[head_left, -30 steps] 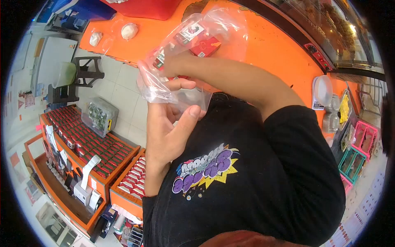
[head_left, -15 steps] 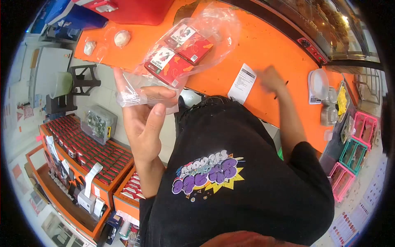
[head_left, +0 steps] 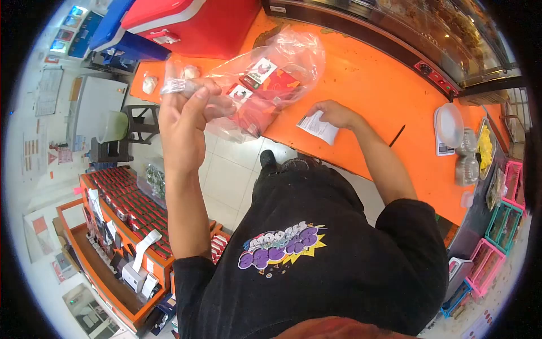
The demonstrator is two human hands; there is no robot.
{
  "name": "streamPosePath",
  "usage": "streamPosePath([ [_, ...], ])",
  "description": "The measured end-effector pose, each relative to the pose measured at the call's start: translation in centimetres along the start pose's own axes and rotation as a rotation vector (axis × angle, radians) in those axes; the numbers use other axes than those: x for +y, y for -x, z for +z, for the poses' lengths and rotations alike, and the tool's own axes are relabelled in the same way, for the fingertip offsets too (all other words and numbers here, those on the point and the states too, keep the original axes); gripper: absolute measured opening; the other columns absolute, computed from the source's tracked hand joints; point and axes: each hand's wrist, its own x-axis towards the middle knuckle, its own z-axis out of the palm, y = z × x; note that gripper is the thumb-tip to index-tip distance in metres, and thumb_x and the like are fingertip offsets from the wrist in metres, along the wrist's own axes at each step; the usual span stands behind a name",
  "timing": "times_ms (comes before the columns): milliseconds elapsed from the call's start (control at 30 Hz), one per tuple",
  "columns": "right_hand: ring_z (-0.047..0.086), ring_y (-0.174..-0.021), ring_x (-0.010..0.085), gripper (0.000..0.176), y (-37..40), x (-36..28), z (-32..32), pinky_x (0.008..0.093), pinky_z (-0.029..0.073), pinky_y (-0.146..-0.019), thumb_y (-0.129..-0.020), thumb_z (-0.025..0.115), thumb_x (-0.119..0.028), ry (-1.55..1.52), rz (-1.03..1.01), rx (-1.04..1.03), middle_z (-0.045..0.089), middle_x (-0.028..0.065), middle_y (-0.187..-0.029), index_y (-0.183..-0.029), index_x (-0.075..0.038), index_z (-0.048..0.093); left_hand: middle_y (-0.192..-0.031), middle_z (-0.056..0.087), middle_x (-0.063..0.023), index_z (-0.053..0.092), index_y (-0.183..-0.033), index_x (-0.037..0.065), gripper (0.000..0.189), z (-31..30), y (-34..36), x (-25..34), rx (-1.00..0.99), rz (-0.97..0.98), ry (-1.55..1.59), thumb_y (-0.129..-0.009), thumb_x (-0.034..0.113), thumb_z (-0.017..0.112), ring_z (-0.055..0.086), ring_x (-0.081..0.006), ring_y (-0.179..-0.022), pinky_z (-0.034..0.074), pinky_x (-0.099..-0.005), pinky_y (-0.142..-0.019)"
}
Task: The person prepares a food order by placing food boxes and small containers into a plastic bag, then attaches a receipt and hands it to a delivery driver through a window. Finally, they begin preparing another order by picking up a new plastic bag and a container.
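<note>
My left hand (head_left: 186,121) is closed on the gathered top of a clear plastic bag (head_left: 305,48), raised beside the orange table. Inside the bag, red boxes with white printed labels, one box (head_left: 262,73) behind another box (head_left: 251,113), lie at the table's edge. My right hand (head_left: 334,114) pinches the upper end of a printed paper slip (head_left: 319,129), whose lower part rests at the table's front edge. A black pen (head_left: 397,135) lies on the table to the right of that forearm.
On the orange table (head_left: 367,85) stand a red cooler box (head_left: 192,28) and two small white bundles. A glass display case (head_left: 418,34) lines the back. To the right is a scale with a round white container (head_left: 449,125). Stacked red boxes (head_left: 132,203) fill a counter at left.
My right hand has moved left from near the pen and taken hold of the paper slip. My left hand has closed more on the bag's top, and the bag has shifted slightly.
</note>
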Motion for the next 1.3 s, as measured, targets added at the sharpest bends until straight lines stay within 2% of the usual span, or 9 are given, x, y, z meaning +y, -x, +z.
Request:
streamPosePath([
  [167, 0.069, -0.101, 0.0278, 0.041, -3.2, -2.0, -0.2, 0.0403, 0.054, -0.084, -0.079, 0.055, 0.004, 0.726, 0.1, 0.216, 0.071, 0.015, -0.109, -0.113, -0.012, 0.071, -0.1, 0.061, -0.0131, 0.023, -0.151, -0.004, 0.063, 0.1, -1.2, 1.2, 0.003, 0.013, 0.035, -0.098, 0.012, 0.054, 0.071, -0.0276, -0.085, 0.064, -0.0434, -0.074],
  [233, 0.068, -0.102, 0.0278, 0.043, -4.8, -0.8, -0.8, 0.0396, 0.054, -0.085, -0.078, 0.055, 0.005, 0.59, 0.009, 0.195, 0.07, 0.0152, -0.11, -0.114, -0.012, 0.071, -0.1, 0.061, -0.0126, 0.026, -0.148, -0.004, 0.059, 0.0, -1.2, 1.4, 0.031, 0.013, 0.062, -0.099, 0.013, 0.053, 0.071, -0.0281, -0.084, 0.064, -0.0436, -0.073],
  [400, 0.066, -0.107, 0.0269, 0.046, -6.2, -1.3, -2.0, 0.0378, 0.051, -0.092, -0.077, 0.054, 0.007, 0.038, -0.142, 0.089, 0.07, 0.0162, -0.108, -0.117, -0.01, 0.07, -0.099, 0.061, -0.0112, -0.001, -0.156, -0.007, 0.081, -0.1, -0.6, 1.7, 0.044, -0.009, 0.11, -0.099, 0.011, 0.054, 0.07, -0.0233, -0.081, 0.066, -0.0447, -0.072],
  [567, 0.055, -0.122, 0.0357, 0.052, -5.9, -0.7, -3.4, 0.0388, 0.048, -0.1, -0.075, 0.056, 0.009, 0.737, -0.079, 0.057, 0.059, 0.0183, -0.126, -0.119, -0.013, 0.072, -0.099, 0.061, -0.0121, -0.003, -0.156, -0.007, 0.082, 0.3, -1.1, 1.9, 0.037, -0.002, 0.149, -0.1, 0.012, 0.053, 0.072, -0.0247, -0.084, 0.066, -0.045, -0.072],
  [733, 0.052, -0.124, 0.0353, 0.044, -5.6, -2.2, -1.8, 0.0431, 0.043, -0.105, -0.08, 0.063, 0.0, 0.985, -0.221, 0.116, 0.052, 0.0155, -0.132, -0.119, -0.018, 0.07, -0.099, 0.061, -0.0127, -0.001, -0.156, -0.007, 0.079, 0.8, -2.0, 2.6, 0.044, -0.025, 0.211, -0.1, 0.015, 0.052, 0.072, -0.0266, -0.087, 0.067, -0.0451, -0.072],
  [833, 0.052, -0.122, 0.0348, 0.037, -5.6, -1.8, -1.3, 0.0468, 0.04, -0.103, -0.083, 0.07, -0.01, 1.078, -0.345, 0.176, 0.052, 0.0175, -0.129, -0.119, -0.018, 0.068, -0.099, 0.061, -0.0125, 0.005, -0.156, -0.006, 0.076, 0.8, -1.7, 2.5, 0.037, -0.025, 0.194, -0.1, 0.016, 0.051, 0.072, -0.0282, -0.087, 0.066, -0.0465, -0.073],
  [900, 0.052, -0.12, 0.0351, 0.037, -5.3, -2.5, -1.0, 0.0485, 0.04, -0.102, -0.084, 0.072, -0.015, 1.098, -0.366, 0.205, 0.052, 0.0186, -0.128, -0.121, -0.015, 0.066, -0.1, 0.061, -0.0106, 0.033, -0.151, -0.002, 0.058, 1.0, -0.9, 2.2, 0.054, -0.056, 0.093, -0.1, 0.02, 0.051, 0.07, -0.0258, -0.086, 0.063, -0.0447, -0.076],
  [1133, 0.053, -0.119, 0.0354, 0.04, 1.9, -1.1, -2.4, 0.0491, 0.041, -0.099, -0.086, 0.071, -0.019, 0.852, -0.356, 0.819, 0.054, 0.017, -0.126, -0.122, -0.005, 0.057, -0.099, 0.063, -0.0108, 0.024, -0.157, -0.002, 0.073, 0.8, 4.0, 0.2, 0.115, -0.148, -0.031, -0.096, 0.016, 0.061, 0.066, -0.0235, -0.088, 0.057, -0.0415, -0.083],
  [1300, 0.058, -0.113, 0.0351, 0.032, 20.4, 4.2, -1.5, 0.0492, 0.043, -0.096, -0.087, 0.066, -0.015, 0.667, -0.124, 1.319, 0.06, 0.0143, -0.12, -0.116, -0.005, 0.059, -0.109, 0.064, -0.0084, 0.045, -0.144, -0.006, 0.061, -1.9, 8.3, -3.3, 0.037, -0.081, -0.019, -0.097, 0.029, 0.059, 0.06, -0.0178, -0.1, 0.048, -0.0364, -0.09],
])
